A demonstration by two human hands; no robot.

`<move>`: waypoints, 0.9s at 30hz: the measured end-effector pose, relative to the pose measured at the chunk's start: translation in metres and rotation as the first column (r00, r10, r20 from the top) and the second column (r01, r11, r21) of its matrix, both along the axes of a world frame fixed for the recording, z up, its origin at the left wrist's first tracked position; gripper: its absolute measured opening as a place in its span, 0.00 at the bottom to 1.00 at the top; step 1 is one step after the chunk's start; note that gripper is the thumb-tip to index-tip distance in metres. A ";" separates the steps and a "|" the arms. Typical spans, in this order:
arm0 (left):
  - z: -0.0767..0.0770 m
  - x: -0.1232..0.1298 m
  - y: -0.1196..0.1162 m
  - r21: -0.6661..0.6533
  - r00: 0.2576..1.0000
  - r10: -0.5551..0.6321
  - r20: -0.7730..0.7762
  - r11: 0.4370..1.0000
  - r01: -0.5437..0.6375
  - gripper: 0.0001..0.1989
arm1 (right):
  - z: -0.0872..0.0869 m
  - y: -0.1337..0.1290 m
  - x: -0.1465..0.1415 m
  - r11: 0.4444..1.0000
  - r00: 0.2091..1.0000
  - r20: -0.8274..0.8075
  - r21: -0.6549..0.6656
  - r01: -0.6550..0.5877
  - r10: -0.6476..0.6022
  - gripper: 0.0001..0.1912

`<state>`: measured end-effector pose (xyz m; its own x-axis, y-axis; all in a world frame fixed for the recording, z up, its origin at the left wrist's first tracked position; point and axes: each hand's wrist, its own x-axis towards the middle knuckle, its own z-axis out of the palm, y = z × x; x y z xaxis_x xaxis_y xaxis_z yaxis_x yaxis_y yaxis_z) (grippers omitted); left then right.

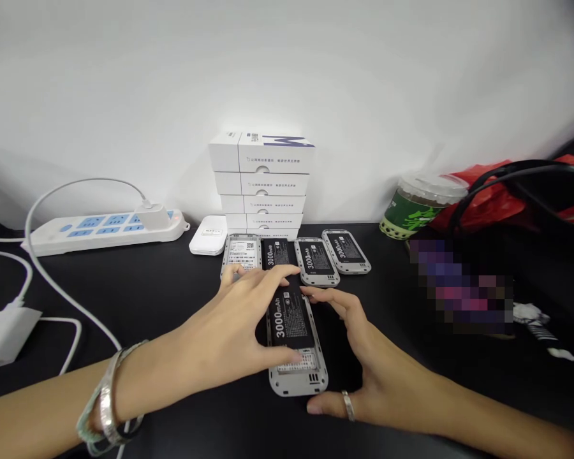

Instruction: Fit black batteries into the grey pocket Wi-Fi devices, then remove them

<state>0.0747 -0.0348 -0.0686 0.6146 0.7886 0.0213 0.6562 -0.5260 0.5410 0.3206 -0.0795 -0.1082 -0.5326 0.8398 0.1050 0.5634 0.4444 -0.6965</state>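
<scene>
A grey pocket Wi-Fi device [294, 385] with its back cover off lies on the black table in front of me. Inside its bay is a black battery [291, 319] marked 3000mAh; whether it sits fully down I cannot tell. My left hand [242, 319] spans the battery, its thumb by the lower end and its index finger by the top. With my right hand [363, 357] I hold the device's right side, fingertips near the upper edge and thumb by the bottom corner. The left hand's other fingertips are partly hidden.
Behind are similar open devices, [316, 279] some holding batteries, and a loose-looking battery [276, 252]. White boxes [272, 162] are stacked at the wall beside white covers [209, 236]. A power strip [105, 233] and cables lie left; a drink cup [418, 204] and red bag [488, 197] stand right.
</scene>
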 end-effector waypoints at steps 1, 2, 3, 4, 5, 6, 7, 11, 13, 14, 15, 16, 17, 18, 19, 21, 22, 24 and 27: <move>0.000 0.000 0.000 -0.012 1.000 0.003 0.000 1.000 -0.003 0.42 | 0.000 0.001 0.000 1.000 1.000 0.000 0.000 -0.002 0.002 0.55; 0.001 0.000 0.000 -0.033 1.000 0.014 0.001 0.999 -0.014 0.41 | 0.000 0.001 0.000 1.000 1.000 0.000 0.002 -0.002 0.002 0.55; 0.002 0.000 0.000 -0.059 1.000 0.029 0.004 0.998 -0.029 0.40 | 0.001 0.001 -0.001 1.000 1.000 -0.002 0.006 -0.004 0.004 0.55; 0.002 0.001 -0.001 -0.085 0.999 0.046 0.008 0.995 -0.045 0.39 | 0.001 0.002 -0.001 1.000 1.000 -0.003 0.012 -0.005 0.005 0.55; 0.001 0.001 -0.002 -0.105 0.998 0.057 0.015 0.993 -0.055 0.40 | 0.001 0.002 -0.001 1.000 1.000 -0.001 0.017 -0.007 0.007 0.55; 0.001 0.002 -0.003 -0.116 0.998 0.062 0.025 0.992 -0.059 0.40 | 0.001 0.002 -0.001 1.000 1.000 -0.001 0.021 -0.008 0.008 0.55; 0.000 0.002 -0.004 -0.120 0.998 0.060 0.034 0.991 -0.056 0.41 | 0.001 0.001 -0.001 1.000 1.000 0.000 0.022 -0.010 0.010 0.55; -0.006 0.002 -0.009 -0.128 0.999 0.047 0.021 0.991 -0.044 0.39 | 0.003 0.000 -0.001 0.999 1.000 0.005 0.036 -0.027 0.027 0.55; -0.008 0.000 -0.011 -0.127 1.000 0.023 -0.013 0.992 -0.025 0.42 | 0.004 0.000 -0.001 0.998 0.999 0.010 0.053 -0.035 0.034 0.56; -0.009 -0.001 -0.013 -0.113 1.000 0.010 -0.029 0.994 -0.013 0.43 | 0.004 0.000 -0.001 0.998 0.999 0.014 0.059 -0.035 0.034 0.56; -0.010 -0.002 -0.015 -0.099 0.999 -0.004 -0.043 0.995 0.000 0.44 | 0.005 0.000 -0.001 0.997 0.999 0.020 0.065 -0.036 0.035 0.55; -0.011 -0.003 -0.017 -0.086 0.998 -0.013 -0.054 0.996 0.009 0.43 | 0.005 0.000 -0.001 0.997 0.999 0.031 0.071 -0.036 0.034 0.55; -0.011 -0.004 -0.019 -0.076 0.998 -0.020 -0.062 0.997 0.015 0.42 | 0.005 0.000 -0.001 0.996 0.998 0.042 0.084 -0.038 0.035 0.55; -0.012 -0.006 -0.020 -0.070 0.998 -0.023 -0.064 0.997 0.019 0.41 | 0.005 0.000 -0.001 0.994 0.998 0.052 0.098 -0.042 0.037 0.55; -0.013 -0.007 -0.021 -0.065 0.998 -0.026 -0.061 0.998 0.022 0.41 | 0.006 0.000 -0.002 0.993 0.997 0.061 0.109 -0.047 0.041 0.55; -0.014 -0.012 -0.021 -0.050 0.998 -0.035 -0.045 0.998 0.033 0.39 | 0.006 0.000 -0.002 0.990 0.996 0.072 0.125 -0.060 0.051 0.54; -0.014 -0.014 -0.020 -0.037 0.999 -0.039 -0.034 0.999 0.038 0.38 | 0.007 0.000 -0.002 0.990 0.996 0.076 0.125 -0.063 0.053 0.54; -0.015 -0.019 -0.018 -0.023 0.999 -0.043 -0.021 0.999 0.042 0.37 | 0.008 -0.001 -0.003 0.990 0.995 0.083 0.122 -0.065 0.055 0.54; -0.013 -0.023 -0.017 -0.052 0.998 -0.037 -0.045 0.998 0.035 0.40 | 0.009 -0.001 -0.003 0.990 0.995 0.081 0.123 -0.065 0.056 0.54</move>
